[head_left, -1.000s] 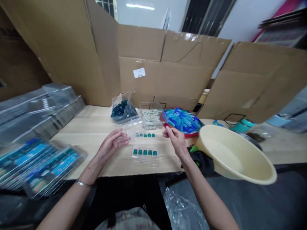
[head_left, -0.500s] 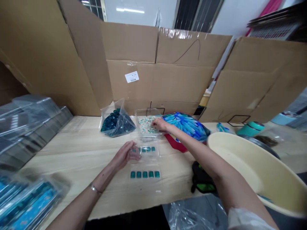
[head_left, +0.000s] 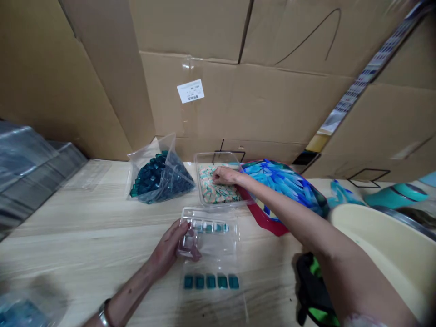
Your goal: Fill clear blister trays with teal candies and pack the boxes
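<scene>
Right hand (head_left: 225, 175): reaches forward across the bench (head_left: 85, 218) into a clear plastic box (head_left: 218, 160). The fingers (head_left: 218, 172) lie together on a loose layer of small speckled mosaic tiles (head_left: 218, 190) filling the box. Whether they pinch a tile cannot be determined from this view.

Left hand (head_left: 167, 249): lies at the near edge of a clear plastic blister tray (head_left: 213, 250), directly in front of the box. The fingers (head_left: 180, 229) are curled narrow and closed on the tray's left edge, against one clear cell (head_left: 188, 244). Teal square tiles (head_left: 211, 282) form a row of five in the tray's near cells; a second teal row (head_left: 211, 228) sits in the far cells, just beside the left fingers.

Adjacent items: a clear bag of dark teal glass tiles (head_left: 158, 175) stands left of the box. A blue feather-pattern mosaic piece (head_left: 282, 186) with a red edge lies to its right, under the right forearm. A cream plastic basin (head_left: 381, 250) sits at right.

Label: a white barcode label (head_left: 190, 91) is taped to the cardboard backing (head_left: 272, 100); its print is too small to read.
</scene>
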The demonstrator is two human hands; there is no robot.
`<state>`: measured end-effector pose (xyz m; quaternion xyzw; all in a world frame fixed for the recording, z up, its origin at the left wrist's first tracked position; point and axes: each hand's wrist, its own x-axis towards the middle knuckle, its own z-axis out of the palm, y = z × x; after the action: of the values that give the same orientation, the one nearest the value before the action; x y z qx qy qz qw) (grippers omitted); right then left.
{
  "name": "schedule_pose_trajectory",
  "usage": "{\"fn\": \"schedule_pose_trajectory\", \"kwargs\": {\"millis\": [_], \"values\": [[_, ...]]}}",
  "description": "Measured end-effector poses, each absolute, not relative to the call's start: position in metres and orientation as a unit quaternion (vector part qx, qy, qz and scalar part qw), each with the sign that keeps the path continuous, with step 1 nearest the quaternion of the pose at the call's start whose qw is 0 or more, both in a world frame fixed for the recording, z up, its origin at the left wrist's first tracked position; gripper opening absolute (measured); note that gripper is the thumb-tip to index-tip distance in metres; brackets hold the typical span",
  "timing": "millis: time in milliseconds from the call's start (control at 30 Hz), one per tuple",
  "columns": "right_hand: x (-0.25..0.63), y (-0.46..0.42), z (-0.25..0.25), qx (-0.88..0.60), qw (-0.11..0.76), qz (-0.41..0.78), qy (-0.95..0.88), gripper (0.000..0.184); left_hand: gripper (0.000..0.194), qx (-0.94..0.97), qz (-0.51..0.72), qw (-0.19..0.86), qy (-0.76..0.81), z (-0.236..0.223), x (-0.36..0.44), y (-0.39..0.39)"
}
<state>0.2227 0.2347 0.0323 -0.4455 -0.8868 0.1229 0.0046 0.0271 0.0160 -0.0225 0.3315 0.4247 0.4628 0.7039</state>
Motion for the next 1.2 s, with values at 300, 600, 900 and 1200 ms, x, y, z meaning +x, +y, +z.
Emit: {"fn": "schedule_pose_trajectory", "kwargs": {"millis": [300, 600, 900, 1200], "values": [[0.212, 0.247, 0.018, -0.496, 0.006, 0.143, -0.856, 0.011, 0.025, 0.306, 0.455, 0.726, 0.415, -0.02, 0.028, 0.018], [0.216, 0.256, 0.005, -0.501, 0.061, 0.204, -0.839, 0.018, 0.024, 0.319, 0.449, 0.733, 0.399, -0.02, 0.027, 0.015], [0.216, 0.253, 0.003, -0.47, 0.068, 0.211, -0.854, 0.008, 0.023, 0.328, 0.453, 0.728, 0.396, -0.019, 0.027, 0.017], [0.221, 0.251, 0.016, -0.471, 0.076, 0.251, -0.842, 0.01, 0.024, 0.335, 0.462, 0.724, 0.387, -0.02, 0.027, 0.017]]}}
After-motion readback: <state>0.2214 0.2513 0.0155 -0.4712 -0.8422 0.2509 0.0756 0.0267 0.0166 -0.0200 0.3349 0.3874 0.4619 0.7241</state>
